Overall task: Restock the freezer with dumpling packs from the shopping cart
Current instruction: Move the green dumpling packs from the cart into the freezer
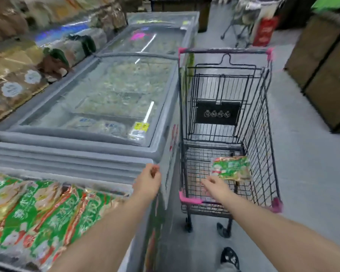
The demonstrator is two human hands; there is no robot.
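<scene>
L hand [148, 179] hovers over the corner of the open freezer [168, 185], fingers loosely curled w/ nothing in them. R hand [216, 186] is inside the shopping cart [263, 134], fingertips right at the near corner of a green dumpling pack [232, 168]. Too blurred to tell if it's gripped or only touched. That pack sits tilted in the cart's basket, toward the R side wall; no other pack can be made out in the basket.

Freezer bin at lower L holds a row of matching green/red dumpling packs [37, 209], overlapping. Its slid-back lids [67, 161] are stacked at the far end. Beyond them is a 2nd freezer w/ closed glass lid [106, 95]. Cart stands just beside the freezers on the grey floor [312, 173]. Shelf of bagged goods [12, 75] runs along far L.
</scene>
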